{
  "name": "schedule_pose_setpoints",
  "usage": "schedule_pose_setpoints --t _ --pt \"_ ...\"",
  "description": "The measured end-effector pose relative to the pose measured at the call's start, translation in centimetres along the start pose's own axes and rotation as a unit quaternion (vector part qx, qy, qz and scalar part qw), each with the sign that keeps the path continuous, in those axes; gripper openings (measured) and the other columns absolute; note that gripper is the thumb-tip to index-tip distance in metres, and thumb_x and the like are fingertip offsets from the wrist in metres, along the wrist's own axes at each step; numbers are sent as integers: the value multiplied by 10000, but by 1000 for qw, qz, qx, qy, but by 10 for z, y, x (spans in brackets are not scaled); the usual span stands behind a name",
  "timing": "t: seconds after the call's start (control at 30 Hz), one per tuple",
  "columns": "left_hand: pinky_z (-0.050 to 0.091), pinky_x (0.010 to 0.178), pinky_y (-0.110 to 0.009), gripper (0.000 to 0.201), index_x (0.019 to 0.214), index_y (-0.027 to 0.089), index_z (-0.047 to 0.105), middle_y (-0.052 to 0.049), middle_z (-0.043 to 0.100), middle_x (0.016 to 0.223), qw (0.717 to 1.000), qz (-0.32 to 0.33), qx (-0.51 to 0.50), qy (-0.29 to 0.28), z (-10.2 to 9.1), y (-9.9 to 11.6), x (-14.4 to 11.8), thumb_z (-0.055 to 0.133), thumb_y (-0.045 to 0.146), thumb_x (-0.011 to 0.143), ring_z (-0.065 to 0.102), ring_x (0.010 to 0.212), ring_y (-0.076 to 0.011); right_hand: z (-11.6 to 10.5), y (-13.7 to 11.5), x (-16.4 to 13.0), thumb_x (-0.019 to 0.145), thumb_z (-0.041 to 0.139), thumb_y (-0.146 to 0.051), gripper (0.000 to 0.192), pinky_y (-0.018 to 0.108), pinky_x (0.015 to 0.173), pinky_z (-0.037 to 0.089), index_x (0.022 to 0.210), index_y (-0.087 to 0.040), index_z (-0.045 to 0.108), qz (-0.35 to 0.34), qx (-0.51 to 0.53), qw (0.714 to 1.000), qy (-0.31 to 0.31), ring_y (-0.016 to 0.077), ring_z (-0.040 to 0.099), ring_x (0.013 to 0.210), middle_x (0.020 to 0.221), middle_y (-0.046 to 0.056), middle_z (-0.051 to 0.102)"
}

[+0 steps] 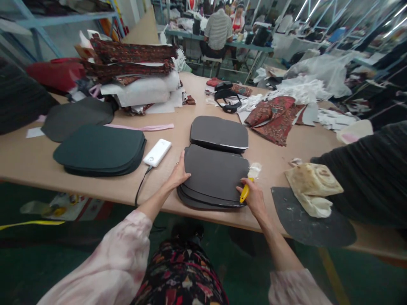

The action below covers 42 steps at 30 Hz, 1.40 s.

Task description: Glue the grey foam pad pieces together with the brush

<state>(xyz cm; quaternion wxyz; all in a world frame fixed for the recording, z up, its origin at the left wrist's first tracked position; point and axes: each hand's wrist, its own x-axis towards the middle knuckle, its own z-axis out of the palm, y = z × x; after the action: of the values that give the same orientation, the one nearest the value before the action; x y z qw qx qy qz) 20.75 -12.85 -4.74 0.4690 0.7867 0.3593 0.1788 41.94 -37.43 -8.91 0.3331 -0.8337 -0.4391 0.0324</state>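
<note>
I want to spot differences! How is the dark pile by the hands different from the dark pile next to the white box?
The pile by the hands looks grey; the pile beside the white power bank is greenish. The left hand and right hand, holding a yellow-handled brush, touch the grey pile; nobody touches the greenish pile. Both are stacks of flat rounded pieces.

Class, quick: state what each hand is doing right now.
Left hand: open, flat on the dark pad stack.
Right hand: closed, holding a yellow-handled brush.
</note>
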Motion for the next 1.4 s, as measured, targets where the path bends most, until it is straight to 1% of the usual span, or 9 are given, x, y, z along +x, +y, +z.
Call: schedule_pose_setpoints --t 0.47,0.63,0.77,0.9,1.0,1.13,1.2,1.27,1.4 --pt "419 890 -444 1100 1443 152 50 -170 573 1114 1000 -18 7 7 -1 3 -1 704 66 562 545 1022 -330 -6 -5 0 788 451 -602 475 373 691 438 952 -182 602 9 -32 999 -20 251 593 779 879 112 635" --pt "442 853 -402 1073 1435 144 -32 -186 554 1145 996 -26 85 -6 0 8 -3 663 54 622 566 995 -295 -7 -1 0 791 450 -595 479 355 690 442 951 -168 596 9 -40 999 -31 241 597 780 881 112 635" --pt "396 933 -401 1007 1433 138 -31 -219 425 1301 989 21 150 -3 2 9 -7 620 60 668 466 1153 -299 -3 -3 2 798 477 -526 420 351 702 448 962 -158 596 8 -36 999 -27 236 595 790 889 112 634" --pt "358 950 -461 903 1433 182 99 -180 283 1417 948 56 309 44 7 20 -13 584 74 679 351 1227 -345 -7 -22 0 818 463 -398 362 347 710 454 998 -118 604 17 -7 1000 -12 230 593 795 888 133 630" --pt "378 897 -471 681 1358 277 348 -100 408 1346 908 96 408 17 10 23 -9 462 54 724 377 1182 -328 -35 -33 1 856 369 -299 364 299 711 454 1083 -124 594 27 -23 999 32 189 596 772 854 102 639" --pt "419 807 -381 575 1269 219 493 -117 522 1178 880 161 441 -71 14 10 7 329 26 752 497 978 -263 -119 -17 -12 868 361 -331 393 289 765 441 1169 -178 563 75 -2 978 192 173 595 820 912 70 655" --pt "400 839 -358 517 1210 179 550 -130 522 1160 872 191 444 -77 15 3 13 296 44 780 508 950 -240 -166 8 -27 855 366 -379 406 292 747 443 1113 -169 598 126 10 945 302 171 590 782 871 62 660" --pt "384 869 -362 462 1179 168 570 -134 530 1136 868 204 447 -70 16 -4 18 292 106 815 513 937 -237 -202 41 -42 827 391 -423 421 279 678 446 1026 -139 631 189 31 913 361 161 577 685 753 47 651" --pt "385 868 -392 432 1153 155 573 -144 548 1072 862 214 455 -58 19 -12 23 314 277 829 530 891 -259 -228 104 -59 779 427 -493 421 247 514 409 748 -126 632 307 55 868 386 138 502 476 506 7 562"
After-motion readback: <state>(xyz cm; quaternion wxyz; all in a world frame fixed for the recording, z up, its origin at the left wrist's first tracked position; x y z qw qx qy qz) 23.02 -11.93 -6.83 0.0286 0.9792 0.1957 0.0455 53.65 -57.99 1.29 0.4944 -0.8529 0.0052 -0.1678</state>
